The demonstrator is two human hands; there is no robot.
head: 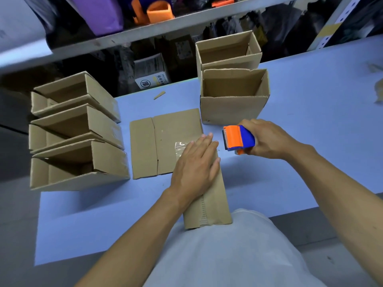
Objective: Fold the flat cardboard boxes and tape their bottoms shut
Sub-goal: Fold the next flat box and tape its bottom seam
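A folded cardboard box (215, 204) stands bottom-up at the table's near edge, against my body. Clear tape runs along its bottom seam. My left hand (194, 166) lies flat on that bottom, fingers straight, pressing the tape down. My right hand (267, 137) grips an orange and blue tape dispenser (238, 138) just right of the box's far end, a little above the table. A flat unfolded box (153, 146) lies on the table behind my left hand.
Three folded boxes (78, 131) lie on their sides at the left. Two open boxes (234, 100) stand upright at the back right. A cardboard scrap (159, 95) lies on the blue table (310, 121). Shelves with goods rise behind.
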